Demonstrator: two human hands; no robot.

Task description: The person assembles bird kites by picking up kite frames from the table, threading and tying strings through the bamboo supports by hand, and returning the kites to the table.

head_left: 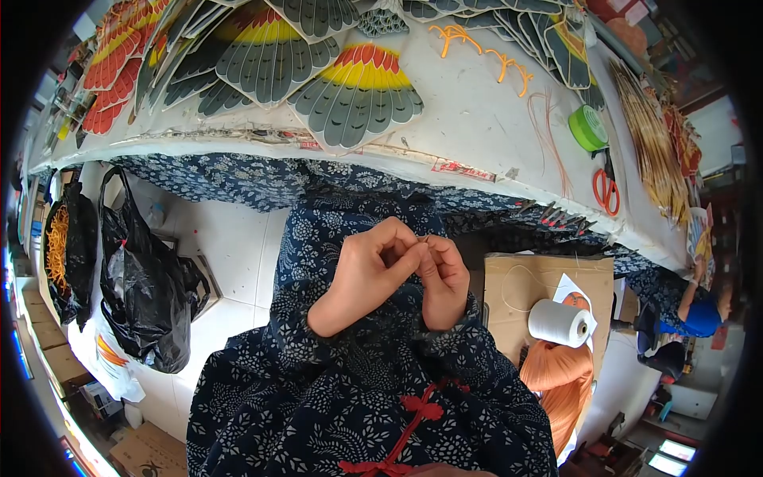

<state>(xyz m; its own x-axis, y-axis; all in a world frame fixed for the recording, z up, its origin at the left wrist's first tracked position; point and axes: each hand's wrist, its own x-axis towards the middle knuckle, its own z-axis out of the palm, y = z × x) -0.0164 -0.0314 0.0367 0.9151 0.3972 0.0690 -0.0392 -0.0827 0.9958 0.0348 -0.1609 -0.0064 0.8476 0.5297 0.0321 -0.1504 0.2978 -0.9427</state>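
My left hand (362, 274) and my right hand (443, 286) meet above my lap, over the dark blue patterned cloth (318, 230). The fingertips of both are pinched together and touch. Whatever they hold, if anything, is too small to make out. Beyond them, on the white table (477, 119), lies a painted fan-shaped piece (358, 95) in red, yellow and grey. A white thread cone (560, 322) stands to the right on a cardboard box (509, 278), with loose thread near it.
Orange-handled scissors (606, 192), green tape (587, 128), orange pieces (455, 37) and bamboo sticks (648, 143) lie on the table. Black plastic bags (143, 294) are at the left. An orange bundle (556, 374) is at the right. Another person (701, 316) is at the far right.
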